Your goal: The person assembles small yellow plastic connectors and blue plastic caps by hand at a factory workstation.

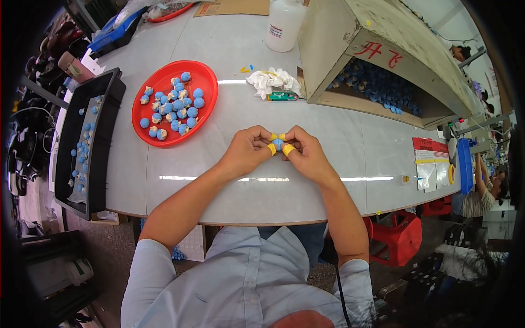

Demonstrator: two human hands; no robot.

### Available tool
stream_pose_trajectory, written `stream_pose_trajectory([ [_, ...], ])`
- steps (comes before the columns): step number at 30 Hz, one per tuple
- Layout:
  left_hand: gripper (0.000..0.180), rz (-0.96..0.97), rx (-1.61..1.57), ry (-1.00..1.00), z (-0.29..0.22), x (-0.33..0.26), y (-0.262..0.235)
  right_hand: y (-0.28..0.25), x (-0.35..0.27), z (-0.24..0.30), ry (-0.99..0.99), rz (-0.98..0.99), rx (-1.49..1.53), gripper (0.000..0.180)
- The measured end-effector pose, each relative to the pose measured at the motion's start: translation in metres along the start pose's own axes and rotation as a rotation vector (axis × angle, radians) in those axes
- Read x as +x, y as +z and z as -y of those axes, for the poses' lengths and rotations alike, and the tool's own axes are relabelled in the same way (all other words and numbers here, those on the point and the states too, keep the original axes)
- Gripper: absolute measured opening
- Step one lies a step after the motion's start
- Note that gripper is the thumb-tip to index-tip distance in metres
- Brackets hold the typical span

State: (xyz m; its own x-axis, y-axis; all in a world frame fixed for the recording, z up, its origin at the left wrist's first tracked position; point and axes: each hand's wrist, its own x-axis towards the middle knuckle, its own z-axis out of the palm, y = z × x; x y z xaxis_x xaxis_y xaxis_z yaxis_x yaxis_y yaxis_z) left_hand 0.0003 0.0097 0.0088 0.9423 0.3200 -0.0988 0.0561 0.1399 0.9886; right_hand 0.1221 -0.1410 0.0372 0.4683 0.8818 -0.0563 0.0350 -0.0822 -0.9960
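Over the middle of the grey table, my left hand (250,150) and my right hand (307,152) meet at the fingertips. Between them they pinch a small blue piece (278,144), mostly covered by the fingers. Yellow tape or finger covers wrap the thumbs and forefingers of both hands. To the left of my hands stands a round red tray (210,109) with several small blue balls (178,104) in it, some with cream-coloured parts showing.
A long black tray (104,180) with more blue balls stands far left. At the right, a beige metal box (331,60) holds many blue pieces (377,87). Behind my hands lie crumpled white tissue (272,82) and a green box (282,97). A white bottle (284,27) stands farther back.
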Motion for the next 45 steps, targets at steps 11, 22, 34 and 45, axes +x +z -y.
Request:
stream_pose_trajectory([
  [11,0.016,-0.037,0.073,0.040,0.003,-0.001,0.002,0.003,0.001,-0.006,-0.046,-0.041,-0.052,0.007],
  [22,0.019,-0.034,0.094,-0.003,0.001,-0.001,0.001,0.003,0.001,-0.002,-0.029,-0.030,-0.011,0.006],
  [34,0.021,-0.006,0.021,-0.029,-0.004,0.000,0.000,0.001,0.001,-0.003,-0.031,-0.015,-0.041,0.009],
  [45,0.020,0.043,-0.117,-0.037,-0.004,0.001,-0.002,0.000,0.001,0.001,-0.034,-0.031,-0.058,0.009],
])
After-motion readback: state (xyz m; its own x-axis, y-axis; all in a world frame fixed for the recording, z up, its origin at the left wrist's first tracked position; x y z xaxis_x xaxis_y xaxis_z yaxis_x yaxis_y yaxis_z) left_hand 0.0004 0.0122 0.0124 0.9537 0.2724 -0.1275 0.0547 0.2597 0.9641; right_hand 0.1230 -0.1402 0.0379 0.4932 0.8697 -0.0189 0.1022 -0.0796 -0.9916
